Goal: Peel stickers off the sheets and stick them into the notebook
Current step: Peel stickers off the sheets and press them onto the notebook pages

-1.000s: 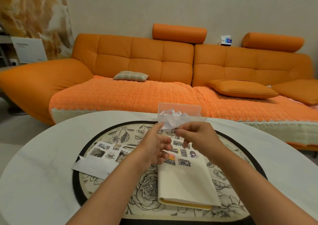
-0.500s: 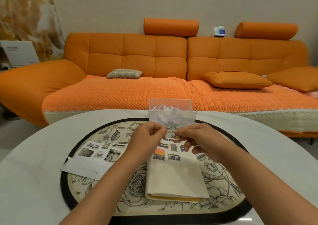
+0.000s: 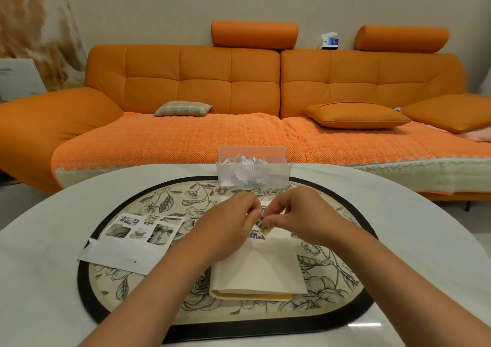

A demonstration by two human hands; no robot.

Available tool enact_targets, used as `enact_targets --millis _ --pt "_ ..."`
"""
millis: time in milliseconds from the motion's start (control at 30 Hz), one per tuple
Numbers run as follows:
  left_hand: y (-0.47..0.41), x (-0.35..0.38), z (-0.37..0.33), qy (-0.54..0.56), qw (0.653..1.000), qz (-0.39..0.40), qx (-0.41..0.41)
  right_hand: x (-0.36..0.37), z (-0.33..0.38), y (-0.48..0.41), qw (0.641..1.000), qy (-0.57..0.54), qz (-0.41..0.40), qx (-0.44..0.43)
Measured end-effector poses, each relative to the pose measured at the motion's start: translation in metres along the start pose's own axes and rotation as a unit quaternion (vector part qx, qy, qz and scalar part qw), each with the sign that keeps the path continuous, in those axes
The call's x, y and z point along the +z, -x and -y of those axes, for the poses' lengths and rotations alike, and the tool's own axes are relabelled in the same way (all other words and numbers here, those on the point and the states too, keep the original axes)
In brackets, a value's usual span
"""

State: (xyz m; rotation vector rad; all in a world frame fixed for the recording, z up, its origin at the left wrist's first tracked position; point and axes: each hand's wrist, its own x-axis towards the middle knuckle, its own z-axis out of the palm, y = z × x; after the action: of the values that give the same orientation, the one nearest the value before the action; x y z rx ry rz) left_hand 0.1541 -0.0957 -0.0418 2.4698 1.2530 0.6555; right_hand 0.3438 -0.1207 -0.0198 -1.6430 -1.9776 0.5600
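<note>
Sticker sheet (image 3: 138, 229) lies flat on the mat (image 3: 186, 200), left of the notebook, pictures up, white margin toward the person. Judged parked there within easy reach for the next peel; neither hand touches it.

Left hand (image 3: 228, 229) hovers over the upper part of the notebook (image 3: 257, 272), fingers curled, tips drawn together at the sticker (image 3: 261, 220). Likely steadying one edge so the sticker does not fold on itself.

Sticker: small, dark, held between the two hands just above the page, over printed stickers already on the paper. Whether it touches the page yet, cannot tell.

Right hand (image 3: 300, 217): thumb and forefinger pinched on the sticker's other edge, remaining fingers tucked. Two-handed grip probably serves to aim it into a free spot.

Notebook lies open mid-mat on the worktop (image 3: 39, 280), lower page blank.

Clear box (image 3: 252, 167) of paper scraps stands beyond the hands, likely for waste backing.
</note>
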Motion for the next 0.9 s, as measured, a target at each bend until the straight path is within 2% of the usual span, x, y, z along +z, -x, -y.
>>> enact_targets --millis 167,300,367,433,533,733,900 --pt "-0.001 0.004 0.001 0.019 1.0 -0.022 -0.007 0.001 -0.002 0.001 0.999 -0.03 0.005 0.024" --pt "-0.003 0.008 0.003 0.09 0.994 -0.037 -0.042 -0.007 -0.013 0.005 0.977 -0.154 -0.018 0.147" --pt "-0.004 0.008 0.007 0.062 0.997 -0.032 -0.044 -0.01 -0.022 0.01 0.954 -0.207 -0.003 0.215" --pt "-0.004 0.012 0.011 -0.011 0.999 0.006 -0.032 -0.01 -0.027 0.014 0.944 -0.217 0.014 0.25" --pt "-0.005 0.022 0.015 -0.089 0.994 0.064 -0.011 -0.003 -0.026 0.019 0.939 -0.214 0.027 0.268" --pt "-0.006 0.025 0.017 -0.1 0.993 0.068 -0.005 0.015 -0.018 0.017 0.94 -0.224 0.019 0.255" --pt "-0.005 0.026 0.017 -0.102 0.992 0.07 -0.005 0.024 -0.015 0.01 0.947 -0.182 -0.006 0.264"
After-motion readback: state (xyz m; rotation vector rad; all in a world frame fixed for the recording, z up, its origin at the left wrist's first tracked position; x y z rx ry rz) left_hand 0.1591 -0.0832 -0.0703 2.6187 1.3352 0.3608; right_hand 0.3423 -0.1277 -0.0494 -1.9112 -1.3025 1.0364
